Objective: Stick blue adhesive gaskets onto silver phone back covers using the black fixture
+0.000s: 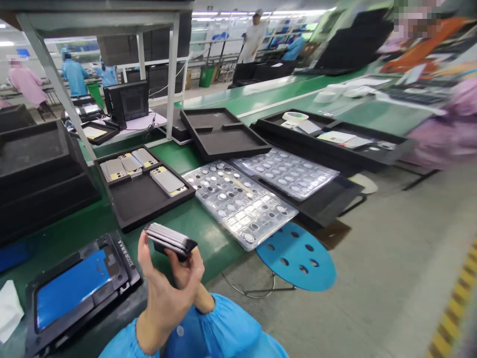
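My left hand (164, 293) is closed around the edges of a stack of thin, phone-sized panels (169, 238), with pale layered edges and a dark end. Behind it, my right hand (181, 271) has its fingers bent up against the underside of the stack; it is partly hidden by the left. The stack is held in the air over the green bench (208, 233). Beyond it lies a black foam tray (143, 201) with several silver phone back panels (167, 180). To the left sits a black fixture (122, 266) with a blue plate (76, 288) in it.
Clear plastic sheets with round parts (238, 204) overhang the bench's right edge. Black trays (227, 134) lie behind them. A blue stool (298, 258) stands below. Black trays are piled at left (37, 164). A white shelf post (172, 79) rises ahead. A person's pink sleeve (436, 139) is at right.
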Demonstrator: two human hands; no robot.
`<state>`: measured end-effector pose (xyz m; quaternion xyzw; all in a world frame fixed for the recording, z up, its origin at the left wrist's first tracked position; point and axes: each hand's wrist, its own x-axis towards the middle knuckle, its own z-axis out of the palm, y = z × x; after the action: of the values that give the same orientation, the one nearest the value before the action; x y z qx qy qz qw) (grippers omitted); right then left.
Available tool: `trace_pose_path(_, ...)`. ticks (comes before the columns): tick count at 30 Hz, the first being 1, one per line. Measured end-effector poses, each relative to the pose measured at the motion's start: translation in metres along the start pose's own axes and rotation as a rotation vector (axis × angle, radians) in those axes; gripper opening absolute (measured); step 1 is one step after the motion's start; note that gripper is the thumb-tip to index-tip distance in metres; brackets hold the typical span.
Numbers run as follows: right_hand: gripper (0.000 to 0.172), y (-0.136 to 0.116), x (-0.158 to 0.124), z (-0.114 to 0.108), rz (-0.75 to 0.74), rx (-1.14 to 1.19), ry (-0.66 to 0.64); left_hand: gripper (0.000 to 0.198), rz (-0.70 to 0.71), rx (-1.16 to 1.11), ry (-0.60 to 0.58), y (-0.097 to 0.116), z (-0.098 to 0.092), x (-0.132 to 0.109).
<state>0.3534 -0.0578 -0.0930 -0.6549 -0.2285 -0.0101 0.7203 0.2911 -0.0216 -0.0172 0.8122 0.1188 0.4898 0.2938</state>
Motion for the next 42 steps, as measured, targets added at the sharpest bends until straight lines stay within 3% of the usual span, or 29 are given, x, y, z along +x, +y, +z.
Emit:
trace_pose_path(4, 0.03, 0.0, -0.01, -0.007, -0.115, 0.121, -0.061, 0.123, 0.006, -0.074, 0.099, -0.01, 0.015, 0.01)
trace_pose_path(10, 0.02, -0.005, -0.003, -0.012, -0.12, 0.192, -0.146, 0.11, 0.088, -0.085, 0.009, -0.022, 0.009, 0.012)
trace_pose_path(16, 0.034, -0.005, -0.003, -0.021, -0.051, 0.196, -0.315, 0.108, 0.087, -0.028, -0.058, -0.024, 0.002, 0.01)
trace_pose_path(22, 0.058, -0.016, 0.012, -0.048, 0.039, 0.212, -0.604, 0.111, 0.154, -0.117, -0.056, -0.033, -0.003, 0.011)
trace_pose_path(26, 0.052, -0.022, 0.032, -0.064, 0.13, 0.219, -0.766, 0.105, 0.149, -0.115, -0.119, -0.039, -0.004, 0.007)
trace_pose_path(31, 0.048, -0.025, 0.047, -0.073, 0.219, 0.21, -0.877, 0.098, 0.13, -0.184, -0.126, -0.041, -0.007, 0.004)
trace_pose_path(34, 0.054, -0.028, 0.048, -0.077, 0.258, 0.227, -0.9, 0.096, -0.002, -0.297, -0.169, -0.03, -0.014, 0.005)
trace_pose_path(38, 0.069, -0.037, 0.036, -0.08, 0.324, 0.305, -0.913, 0.094, -0.318, -0.469, -0.295, -0.01, -0.025, 0.011)
trace_pose_path(42, 0.065, -0.044, 0.014, -0.083, 0.42, 0.301, -0.84, 0.099, -0.561, -0.557, -0.389, -0.002, -0.03, 0.015)
